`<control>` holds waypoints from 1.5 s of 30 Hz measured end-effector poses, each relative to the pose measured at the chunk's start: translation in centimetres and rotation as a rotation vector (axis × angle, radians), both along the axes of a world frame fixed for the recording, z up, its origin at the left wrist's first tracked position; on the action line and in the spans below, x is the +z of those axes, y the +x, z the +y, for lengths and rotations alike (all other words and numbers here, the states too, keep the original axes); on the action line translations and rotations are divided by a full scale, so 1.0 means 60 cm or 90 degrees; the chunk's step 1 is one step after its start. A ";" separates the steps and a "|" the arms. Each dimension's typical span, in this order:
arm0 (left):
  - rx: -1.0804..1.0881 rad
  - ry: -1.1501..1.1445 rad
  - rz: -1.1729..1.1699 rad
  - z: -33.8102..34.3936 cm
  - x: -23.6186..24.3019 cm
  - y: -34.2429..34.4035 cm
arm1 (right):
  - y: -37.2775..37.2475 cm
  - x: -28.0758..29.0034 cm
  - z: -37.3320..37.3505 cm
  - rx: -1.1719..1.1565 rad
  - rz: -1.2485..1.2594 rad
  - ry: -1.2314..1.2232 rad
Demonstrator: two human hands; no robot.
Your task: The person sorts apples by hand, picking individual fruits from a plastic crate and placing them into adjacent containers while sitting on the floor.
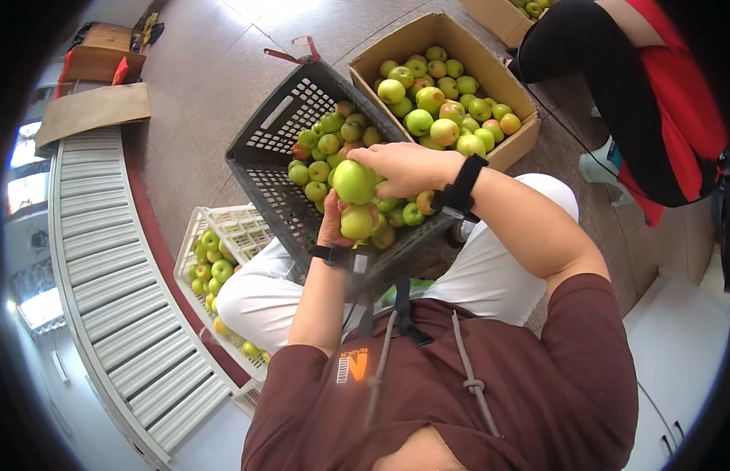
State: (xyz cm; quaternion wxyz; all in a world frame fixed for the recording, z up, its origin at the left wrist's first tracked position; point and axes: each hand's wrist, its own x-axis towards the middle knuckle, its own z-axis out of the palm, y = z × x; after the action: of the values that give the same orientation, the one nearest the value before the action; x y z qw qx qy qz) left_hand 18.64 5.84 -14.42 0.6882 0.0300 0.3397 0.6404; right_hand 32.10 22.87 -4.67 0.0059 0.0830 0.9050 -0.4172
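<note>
A large green apple (354,183) is in my right hand (408,168), whose fingers curl over its far side. Just below it, my left hand (331,223) is closed around a paler yellow-green apple (356,223). The two apples are close together, and I cannot tell whether they touch. Both hands are over a black plastic crate (247,154) with slotted walls, tilted in front of my knees. Green and reddish apples (321,152) lie heaped inside it. My wrists and the held fruit hide part of the heap.
A cardboard box (520,149) of apples stands beyond the crate to the right. On the left is a white plastic crate (247,216) with more apples, beside a roller conveyor (106,235). Another person's dark-clad leg (584,71) and a small stool (602,166) are at far right.
</note>
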 end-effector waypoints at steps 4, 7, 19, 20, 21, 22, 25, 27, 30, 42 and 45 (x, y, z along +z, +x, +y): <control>0.057 0.045 -0.093 0.009 0.028 0.035 | 0.003 -0.015 -0.009 -0.030 0.098 -0.110; -0.037 -0.022 -0.042 0.020 0.040 0.051 | 0.012 -0.023 -0.012 -0.095 0.120 -0.086; 0.029 -0.082 -0.197 -0.047 0.063 0.035 | 0.209 -0.225 0.227 -0.730 -0.109 0.126; 0.034 -0.079 -0.204 -0.044 0.059 0.039 | 0.234 -0.254 0.241 -0.745 -0.128 0.168; 0.061 -0.110 -0.191 -0.054 0.058 0.035 | 0.229 -0.261 0.237 -0.737 -0.179 0.156; 0.087 -0.141 -0.178 -0.062 0.057 0.031 | 0.225 -0.269 0.232 -0.730 -0.231 0.145; 0.108 -0.130 -0.200 -0.064 0.047 0.020 | 0.221 -0.297 0.242 -0.707 -0.229 0.163; 0.115 -0.132 -0.200 -0.063 0.045 0.019 | 0.210 -0.311 0.241 -0.695 -0.242 0.173; 0.117 -0.141 -0.199 -0.055 0.042 0.023 | 0.210 -0.328 0.250 -0.676 -0.249 0.173; 0.124 -0.153 -0.179 -0.052 0.028 0.031 | 0.182 -0.329 0.257 -0.648 0.023 -0.192; 0.121 -0.147 -0.176 -0.053 0.033 0.032 | 0.182 -0.337 0.255 -0.664 -0.009 -0.074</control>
State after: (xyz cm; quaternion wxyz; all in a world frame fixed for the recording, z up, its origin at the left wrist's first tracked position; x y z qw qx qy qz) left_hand 20.57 2.65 -12.45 0.6636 -0.1698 0.3143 0.6573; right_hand 43.03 38.18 -24.91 -0.1916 0.5250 0.7186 -0.4138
